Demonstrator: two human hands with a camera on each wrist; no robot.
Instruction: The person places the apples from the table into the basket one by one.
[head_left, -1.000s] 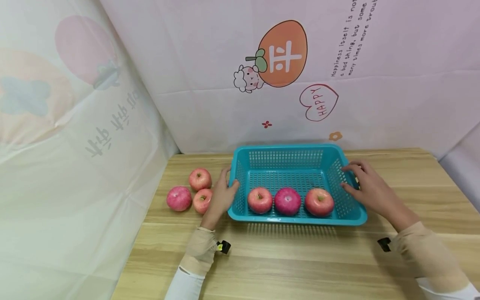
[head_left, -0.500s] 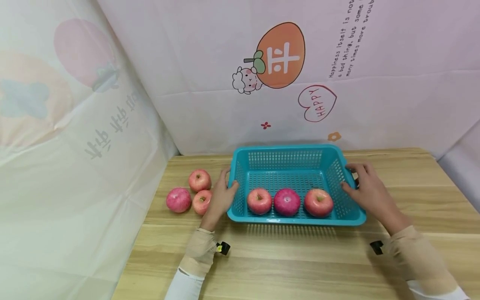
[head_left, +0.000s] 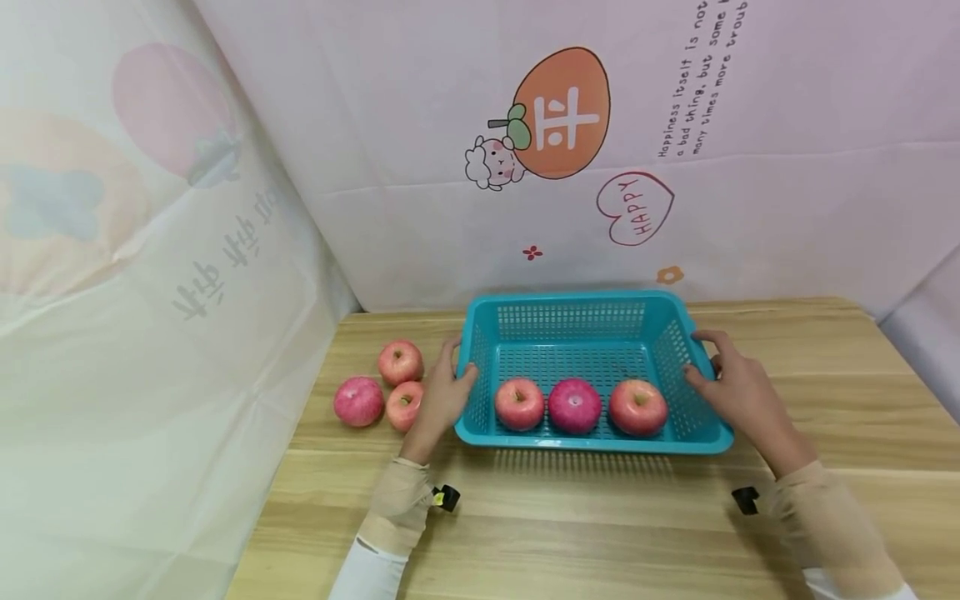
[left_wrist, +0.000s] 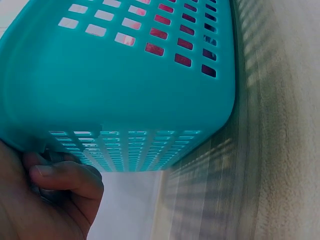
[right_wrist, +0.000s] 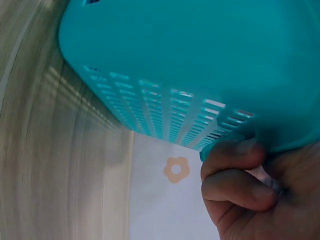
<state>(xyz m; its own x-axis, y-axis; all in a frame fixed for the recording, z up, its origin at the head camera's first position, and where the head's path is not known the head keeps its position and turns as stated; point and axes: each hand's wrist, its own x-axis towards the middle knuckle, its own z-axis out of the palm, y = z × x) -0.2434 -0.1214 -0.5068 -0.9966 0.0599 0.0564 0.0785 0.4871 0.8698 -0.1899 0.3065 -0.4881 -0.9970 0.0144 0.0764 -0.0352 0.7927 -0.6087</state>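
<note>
A teal plastic basket (head_left: pixel 585 445) with slotted walls stands on the wooden table. In its front half lie a pale red apple (head_left: pixel 519 404), a deep pink apple (head_left: pixel 574 406) and a larger pale red apple (head_left: pixel 638 407) in a row. My left hand (head_left: pixel 444 398) grips the basket's left rim, thumb over the edge; the left wrist view shows its fingers (left_wrist: pixel 70 180) curled below the rim. At the opposite end my right hand (head_left: pixel 742 392) grips the right rim likewise, its fingers (right_wrist: pixel 232 175) curled under it in the right wrist view.
Left of my left hand sit a pink apple (head_left: pixel 358 402), a red apple (head_left: pixel 401 362) and another apple (head_left: pixel 405 406), partly behind that hand. A printed white cloth (head_left: pixel 420 242) hangs close behind the basket. Wooden table (head_left: pixel 585 525) extends in front.
My right hand's fingers have closed from a spread pose onto the basket's right rim, and its forearm has shifted left. The left hand, basket and apples stay in place.
</note>
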